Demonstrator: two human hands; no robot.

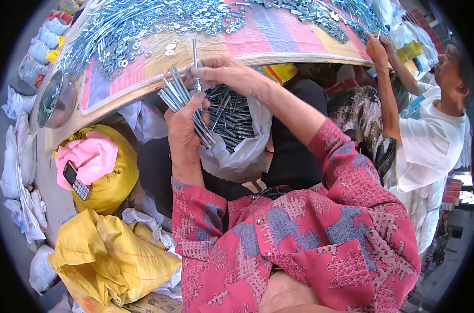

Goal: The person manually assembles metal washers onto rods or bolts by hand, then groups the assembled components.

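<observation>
My left hand [183,125] is closed around a bundle of long, thin silvery bolts [175,96], which fan out above and below the fist. Just over it, at the table's near edge, the fingers of my right hand [218,72] pinch a single long bolt [195,51] that stands nearly upright. The lower end of that bolt reaches my left thumb, where small parts on it are too fine to make out. Beneath both hands, an open white plastic bag [258,128] holds many dark metal bolts [230,116].
On the striped tabletop [268,31] lie heaps of washers [169,23] and long rods [98,31]. A metal bowl [57,99] stands at the left edge. Yellow sacks [106,255], a pink cloth [88,154] and a phone [76,180] are left. Another person [430,135] works at right.
</observation>
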